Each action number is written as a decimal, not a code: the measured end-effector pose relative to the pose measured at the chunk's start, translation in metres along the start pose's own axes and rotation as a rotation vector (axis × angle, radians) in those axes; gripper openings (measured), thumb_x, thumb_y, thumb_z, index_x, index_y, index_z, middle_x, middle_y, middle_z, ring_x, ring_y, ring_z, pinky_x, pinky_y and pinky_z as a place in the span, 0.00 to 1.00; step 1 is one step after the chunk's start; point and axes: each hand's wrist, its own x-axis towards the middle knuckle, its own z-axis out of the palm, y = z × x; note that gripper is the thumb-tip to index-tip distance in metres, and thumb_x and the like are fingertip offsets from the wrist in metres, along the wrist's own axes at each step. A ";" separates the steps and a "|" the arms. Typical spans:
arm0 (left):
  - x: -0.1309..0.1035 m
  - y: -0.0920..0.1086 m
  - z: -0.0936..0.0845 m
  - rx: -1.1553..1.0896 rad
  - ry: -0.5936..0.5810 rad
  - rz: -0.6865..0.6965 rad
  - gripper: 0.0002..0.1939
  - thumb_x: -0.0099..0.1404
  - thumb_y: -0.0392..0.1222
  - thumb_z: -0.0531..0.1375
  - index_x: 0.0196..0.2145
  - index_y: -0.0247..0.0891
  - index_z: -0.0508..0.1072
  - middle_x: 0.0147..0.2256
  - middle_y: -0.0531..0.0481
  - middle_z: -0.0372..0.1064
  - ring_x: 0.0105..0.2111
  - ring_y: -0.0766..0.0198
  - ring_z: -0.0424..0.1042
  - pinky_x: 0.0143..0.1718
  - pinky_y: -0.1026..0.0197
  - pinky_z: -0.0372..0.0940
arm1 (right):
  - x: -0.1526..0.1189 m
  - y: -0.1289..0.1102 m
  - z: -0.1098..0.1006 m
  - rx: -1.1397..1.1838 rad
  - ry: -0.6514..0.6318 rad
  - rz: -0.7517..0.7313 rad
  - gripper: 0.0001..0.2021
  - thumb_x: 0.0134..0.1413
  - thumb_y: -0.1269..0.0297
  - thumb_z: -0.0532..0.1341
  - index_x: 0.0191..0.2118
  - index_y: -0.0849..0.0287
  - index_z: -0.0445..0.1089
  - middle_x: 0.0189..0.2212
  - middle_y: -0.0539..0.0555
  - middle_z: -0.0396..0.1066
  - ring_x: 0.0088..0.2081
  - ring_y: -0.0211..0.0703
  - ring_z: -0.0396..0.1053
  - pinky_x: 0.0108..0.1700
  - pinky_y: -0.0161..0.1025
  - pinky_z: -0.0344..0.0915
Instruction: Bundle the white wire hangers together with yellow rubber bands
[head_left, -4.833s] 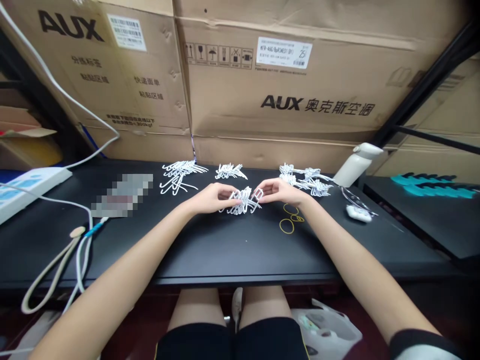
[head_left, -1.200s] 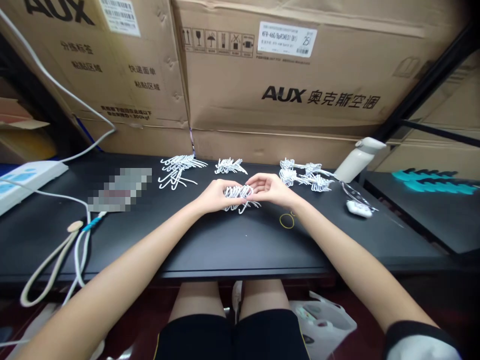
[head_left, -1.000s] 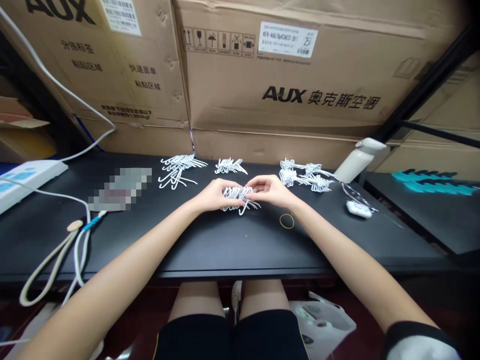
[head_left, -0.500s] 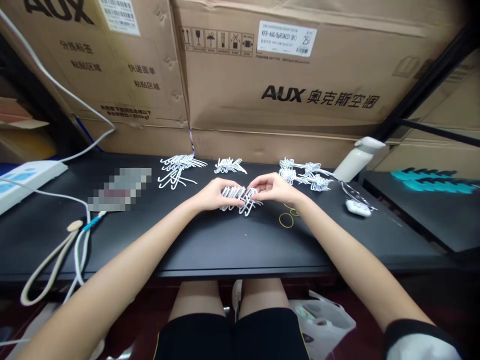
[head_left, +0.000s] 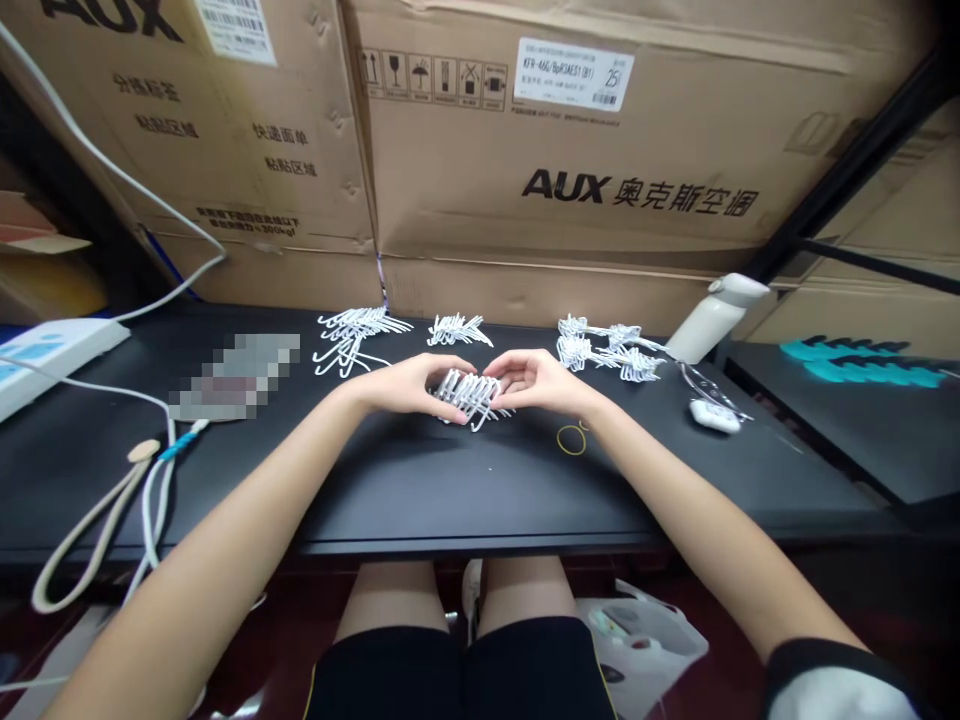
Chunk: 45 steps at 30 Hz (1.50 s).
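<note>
A cluster of white hooks (head_left: 471, 393) is held between both hands above the black table (head_left: 480, 490). My left hand (head_left: 425, 387) grips its left end, thumb in front and fingers behind. At the right end, my right hand (head_left: 529, 383) closes its thumb and fingers on the same cluster. Some hook tips stick out below, between the hands. Behind them lie a small pile of white hooks (head_left: 457, 329) and a larger one (head_left: 352, 330) farther left. Several bundled white hook clusters (head_left: 607, 350) lie to the right. A yellow rubber band (head_left: 571, 440) rests near my right wrist.
A white bottle (head_left: 716, 318) and a white case (head_left: 715, 416) are at the right, with teal pieces (head_left: 862, 362) beyond. Cardboard boxes (head_left: 570, 150) stand behind. On the left are a power strip (head_left: 52, 360), white cables and a blurred flat object (head_left: 236, 378).
Both hands have come closer together around the hooks. My left hand's fingers have shifted over the cluster, and the hooks between the hands are more tightly lined up.
</note>
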 end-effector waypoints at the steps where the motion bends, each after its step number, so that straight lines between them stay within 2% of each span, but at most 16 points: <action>1: -0.002 -0.002 -0.004 0.018 -0.031 -0.017 0.37 0.46 0.53 0.67 0.52 0.38 0.67 0.48 0.46 0.70 0.46 0.56 0.68 0.48 0.58 0.60 | 0.000 0.000 0.000 -0.034 -0.006 -0.001 0.24 0.32 0.65 0.73 0.40 0.64 0.70 0.30 0.53 0.72 0.31 0.38 0.70 0.35 0.37 0.69; 6: -0.006 -0.008 -0.012 0.074 -0.107 -0.059 0.27 0.46 0.49 0.67 0.43 0.38 0.71 0.39 0.50 0.73 0.42 0.57 0.69 0.46 0.59 0.61 | 0.001 0.005 0.006 -0.199 -0.012 -0.091 0.22 0.35 0.59 0.71 0.39 0.63 0.71 0.31 0.53 0.72 0.30 0.37 0.69 0.32 0.36 0.67; 11: -0.003 -0.011 -0.009 0.100 -0.099 -0.051 0.20 0.48 0.47 0.66 0.39 0.37 0.73 0.36 0.52 0.74 0.37 0.59 0.71 0.41 0.60 0.64 | 0.000 0.008 0.010 -0.311 0.077 -0.147 0.23 0.37 0.56 0.70 0.40 0.62 0.70 0.31 0.53 0.72 0.30 0.39 0.69 0.33 0.37 0.67; 15: -0.002 -0.012 -0.004 0.064 -0.077 -0.050 0.22 0.47 0.48 0.66 0.40 0.37 0.73 0.36 0.51 0.74 0.39 0.58 0.72 0.42 0.59 0.65 | 0.001 0.009 0.011 -0.273 0.105 -0.151 0.22 0.37 0.56 0.70 0.39 0.62 0.68 0.29 0.51 0.70 0.29 0.39 0.69 0.33 0.38 0.68; 19: -0.006 -0.010 -0.012 0.049 -0.025 -0.037 0.31 0.45 0.50 0.68 0.47 0.40 0.70 0.43 0.48 0.74 0.44 0.57 0.71 0.46 0.57 0.64 | 0.001 0.008 0.011 -0.260 0.111 -0.129 0.23 0.37 0.56 0.71 0.40 0.61 0.68 0.30 0.52 0.71 0.29 0.38 0.69 0.34 0.38 0.68; 22: -0.014 -0.013 -0.031 0.057 0.170 -0.054 0.30 0.49 0.51 0.67 0.49 0.41 0.68 0.44 0.46 0.73 0.43 0.57 0.72 0.45 0.56 0.65 | 0.001 0.006 0.010 -0.229 0.201 -0.135 0.21 0.42 0.53 0.67 0.41 0.60 0.69 0.35 0.54 0.72 0.32 0.39 0.70 0.37 0.39 0.68; 24: -0.021 -0.021 -0.047 0.139 0.563 -0.107 0.22 0.55 0.51 0.63 0.45 0.38 0.71 0.40 0.45 0.74 0.38 0.59 0.73 0.41 0.57 0.66 | 0.002 0.004 0.008 -0.178 0.279 -0.168 0.18 0.48 0.51 0.64 0.40 0.59 0.69 0.36 0.54 0.72 0.33 0.38 0.70 0.39 0.40 0.68; 25: -0.025 -0.026 -0.054 0.254 0.777 -0.195 0.17 0.57 0.50 0.60 0.41 0.37 0.73 0.37 0.46 0.74 0.35 0.60 0.72 0.39 0.57 0.66 | 0.003 0.003 0.008 -0.154 0.311 -0.190 0.18 0.50 0.51 0.62 0.40 0.59 0.69 0.36 0.54 0.73 0.33 0.38 0.70 0.40 0.40 0.68; 26: -0.029 -0.033 -0.060 0.390 0.903 -0.300 0.14 0.58 0.49 0.59 0.38 0.37 0.74 0.34 0.48 0.74 0.33 0.61 0.72 0.39 0.57 0.65 | 0.003 0.003 0.007 -0.137 0.336 -0.213 0.17 0.51 0.50 0.61 0.39 0.59 0.69 0.35 0.54 0.73 0.32 0.38 0.70 0.40 0.40 0.68; 28: -0.036 -0.048 -0.068 0.494 0.949 -0.423 0.11 0.56 0.45 0.60 0.32 0.35 0.76 0.29 0.46 0.72 0.33 0.57 0.70 0.39 0.54 0.62 | 0.004 0.002 0.006 -0.121 0.367 -0.246 0.16 0.51 0.50 0.60 0.38 0.59 0.69 0.33 0.54 0.73 0.31 0.37 0.69 0.39 0.39 0.68; 30: -0.040 -0.063 -0.069 0.534 0.880 -0.531 0.11 0.49 0.46 0.65 0.27 0.35 0.76 0.25 0.46 0.70 0.31 0.54 0.69 0.34 0.53 0.60 | 0.003 0.002 0.007 -0.119 0.375 -0.262 0.16 0.51 0.51 0.61 0.37 0.59 0.69 0.32 0.53 0.73 0.30 0.37 0.69 0.38 0.39 0.68; 33: -0.040 -0.079 -0.064 0.538 0.752 -0.609 0.09 0.44 0.45 0.67 0.20 0.36 0.74 0.18 0.49 0.65 0.24 0.58 0.66 0.29 0.58 0.57 | 0.002 0.002 0.009 -0.133 0.364 -0.263 0.14 0.51 0.52 0.62 0.36 0.59 0.69 0.32 0.53 0.73 0.29 0.36 0.68 0.37 0.38 0.68; 37: -0.032 -0.083 -0.056 0.527 0.732 -0.551 0.07 0.48 0.43 0.65 0.19 0.37 0.75 0.16 0.51 0.64 0.21 0.62 0.64 0.27 0.60 0.56 | 0.002 0.005 0.012 -0.159 0.372 -0.246 0.14 0.51 0.53 0.62 0.35 0.59 0.70 0.31 0.53 0.73 0.28 0.36 0.68 0.35 0.37 0.68; 40: -0.025 -0.073 -0.053 0.536 0.797 -0.477 0.07 0.51 0.42 0.65 0.20 0.37 0.75 0.17 0.50 0.65 0.22 0.61 0.65 0.28 0.59 0.59 | 0.003 0.006 0.013 -0.161 0.427 -0.238 0.14 0.50 0.52 0.62 0.33 0.60 0.70 0.29 0.52 0.73 0.26 0.36 0.68 0.31 0.36 0.68; 43: -0.019 -0.050 -0.048 0.566 0.972 -0.316 0.11 0.59 0.47 0.59 0.30 0.36 0.77 0.28 0.47 0.71 0.28 0.61 0.68 0.34 0.58 0.62 | 0.003 0.004 0.014 -0.151 0.512 -0.264 0.14 0.50 0.53 0.62 0.31 0.60 0.70 0.27 0.52 0.72 0.24 0.35 0.67 0.28 0.35 0.68; 45: -0.016 -0.030 -0.038 0.574 1.229 0.027 0.12 0.62 0.47 0.58 0.32 0.37 0.76 0.31 0.46 0.71 0.30 0.63 0.69 0.35 0.60 0.64 | 0.001 0.001 0.017 -0.143 0.561 -0.306 0.14 0.51 0.53 0.62 0.30 0.60 0.69 0.26 0.52 0.72 0.23 0.35 0.67 0.28 0.36 0.68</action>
